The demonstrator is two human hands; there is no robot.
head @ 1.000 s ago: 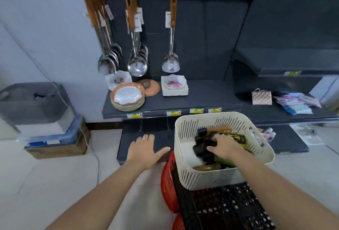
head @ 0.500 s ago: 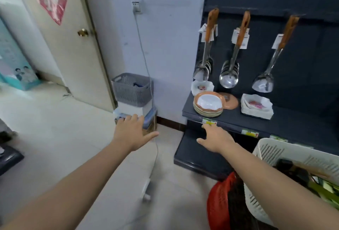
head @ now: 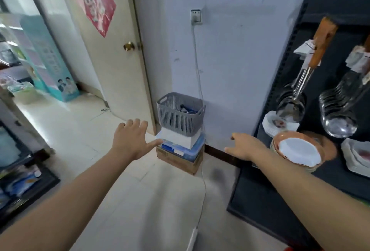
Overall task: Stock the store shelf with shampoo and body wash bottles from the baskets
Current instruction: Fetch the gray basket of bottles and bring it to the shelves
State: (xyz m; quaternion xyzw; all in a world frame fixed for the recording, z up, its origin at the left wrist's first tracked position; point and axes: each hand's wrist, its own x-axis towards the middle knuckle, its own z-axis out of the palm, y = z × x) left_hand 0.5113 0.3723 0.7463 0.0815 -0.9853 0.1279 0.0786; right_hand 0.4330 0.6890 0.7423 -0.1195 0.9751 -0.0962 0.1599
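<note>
**Both Hands Empty, Grey Basket Ahead**

Head view. Nothing was gripped by either hand. The left hand was spread flat over the floor, its fingers straight and apart. The right hand was held loosely with its fingers relaxed and slightly bent, just left of the store shelf.

Several risks were judged likely. The grey basket was perched on a narrow stack topped by a white box, so the whole stack could be tipped if the basket were pulled from one side. The right forearm was held close to the stack of plates at the shelf's left end, and these could be knocked by a careless sweep. The cable was trailed down the wall and across the floor, where it could be caught by a foot.

No shampoo or body wash bottle could be made out. Only something blue and white (too small to be identified) was shown inside the grey basket. The basket was set against the far wall, between the two hands and beyond the fingertips. Whether the left thumb touched the white box could not be told.
</note>
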